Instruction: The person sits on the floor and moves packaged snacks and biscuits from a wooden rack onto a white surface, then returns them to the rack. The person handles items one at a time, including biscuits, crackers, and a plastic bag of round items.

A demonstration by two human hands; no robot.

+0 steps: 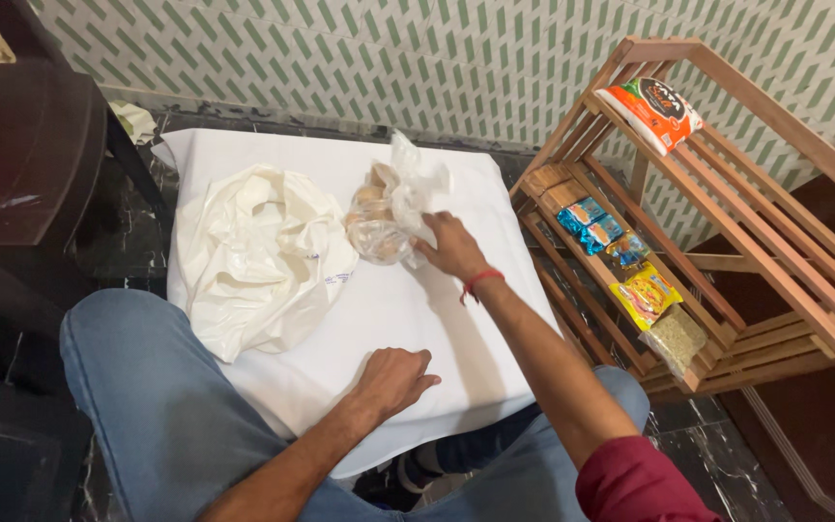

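Note:
My right hand reaches across a white-covered table and grips a clear plastic bag of round brownish items near the table's far middle. A red thread band circles that wrist. Loosely curled, my left hand rests on the cloth near the front edge and holds nothing. A large crumpled white plastic bag lies on the left half of the table, apart from both hands.
A slatted wooden rack stands to the right, holding an orange-and-white packet, blue packets, a yellow packet and a grain bag. Dark furniture sits at left. My jeans-clad knees flank the table.

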